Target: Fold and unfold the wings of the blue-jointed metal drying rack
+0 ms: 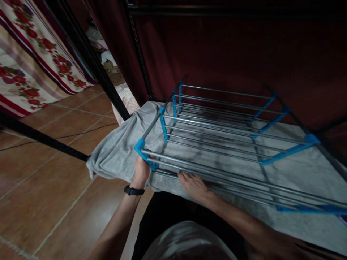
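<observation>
A shoe rack of grey metal tubes with blue plastic connectors lies across the bed-like surface in front of me. My left hand is closed around the blue corner connector at the rack's near left end; some of its fingers are hidden behind the plastic. A dark band circles that wrist. To the right of it, my right hand has its fingers curled over a lower tube at the near side, with the thumb out of sight. Under the rack spreads a grey blanket.
Black metal posts frame the surface on the left. A dark red curtain hangs behind the rack. Left of the frame are a tiled floor, a thin cable and a floral curtain.
</observation>
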The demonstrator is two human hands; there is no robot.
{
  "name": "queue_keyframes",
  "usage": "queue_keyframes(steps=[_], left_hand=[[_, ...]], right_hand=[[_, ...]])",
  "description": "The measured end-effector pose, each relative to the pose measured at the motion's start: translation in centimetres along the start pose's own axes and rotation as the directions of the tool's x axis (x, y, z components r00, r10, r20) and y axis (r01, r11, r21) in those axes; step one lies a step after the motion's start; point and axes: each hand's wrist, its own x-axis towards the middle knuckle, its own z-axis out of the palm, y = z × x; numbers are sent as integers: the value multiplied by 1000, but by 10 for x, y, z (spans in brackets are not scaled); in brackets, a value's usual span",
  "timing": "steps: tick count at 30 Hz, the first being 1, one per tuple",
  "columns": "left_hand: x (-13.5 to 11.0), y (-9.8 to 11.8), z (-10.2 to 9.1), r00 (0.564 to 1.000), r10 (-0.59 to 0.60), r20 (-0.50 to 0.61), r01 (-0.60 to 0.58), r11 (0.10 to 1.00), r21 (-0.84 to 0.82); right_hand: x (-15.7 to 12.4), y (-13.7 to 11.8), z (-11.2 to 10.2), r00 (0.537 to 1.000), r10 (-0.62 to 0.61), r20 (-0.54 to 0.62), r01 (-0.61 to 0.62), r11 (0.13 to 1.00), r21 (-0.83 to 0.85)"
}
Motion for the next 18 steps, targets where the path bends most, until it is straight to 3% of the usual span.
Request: queue_keyframes(steps=[4, 6, 8, 10, 11, 13, 15, 16, 18], left_hand=[[-9, -8, -13, 973, 158, -168, -122, 971, 207], [-23, -17, -26, 920, 283, -269, -193, 928, 319], [-43, -29, -40, 904, 397, -159, -281, 832, 479], [-65, -43, -50, 869, 465, 168, -472, 680, 560], [-77, -49, -52, 785, 482, 390, -620, 602, 504], [-100, -61, -46, 500, 475, 724, -844, 455, 284], [-122, -72, -29, 229, 435, 871, -942, 325, 86], [-132, -78, -18, 134, 409, 903, -963, 268, 22], [-148, -89, 8, 22, 353, 935, -982, 185, -47]], right_hand=[[-19, 2, 22, 982, 72, -175, -78, 996, -32], [-32, 5, 32, 958, 97, -270, -106, 994, -19], [-46, 8, 40, 929, 97, -356, -105, 994, -3], [-61, 11, 48, 899, 77, -430, -76, 997, 18], [-69, 12, 52, 881, 72, -467, -62, 997, 36], [-87, 14, 61, 832, 106, -544, -61, 993, 99], [-106, 18, 69, 760, 207, -616, -100, 974, 205], [-116, 21, 72, 719, 276, -638, -124, 954, 273], [-140, 31, 79, 624, 430, -653, -176, 891, 419]])
